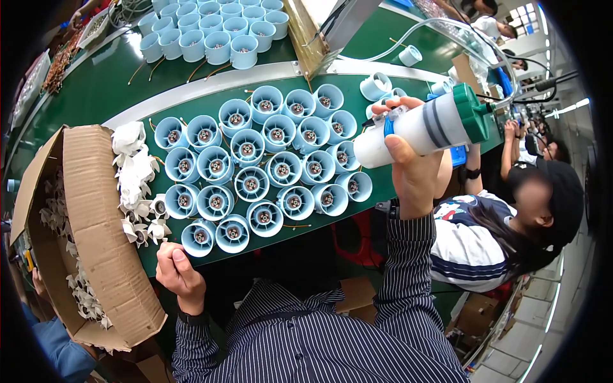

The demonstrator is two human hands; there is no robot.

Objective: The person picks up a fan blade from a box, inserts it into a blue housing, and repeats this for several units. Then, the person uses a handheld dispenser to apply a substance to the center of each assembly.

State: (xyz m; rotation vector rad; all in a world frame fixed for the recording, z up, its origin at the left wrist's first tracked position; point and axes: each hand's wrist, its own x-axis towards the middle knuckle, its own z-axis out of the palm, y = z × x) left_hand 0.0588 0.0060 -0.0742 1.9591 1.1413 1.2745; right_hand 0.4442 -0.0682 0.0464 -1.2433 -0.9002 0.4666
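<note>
While the near bench [383, 184] is crowded with open cups, a tube [418, 126], white with a green cap, hangs in the air at the right, beyond the last row. The right hand [414, 165] wraps it, thumb and fingers pressed on opposite sides, its white end pointing left toward the cups [248, 161]. The left hand [179, 271] sits at the near edge, fingers curled in, thumb against them; whether it pinches anything cannot be told.

The step in hand appears to be bringing the tube to the cups; a move from here would call for a firm grip and a path above the rims. A hose [424, 25] loops at the far right and could snag.

Bare bench shows right of the rows and in a thin strip along the near edge. A box [102, 230] and white rotors [134, 169] crowd the left; a pale rail [268, 71] bounds the far side, and a co-worker [472, 255] sits near right.
</note>
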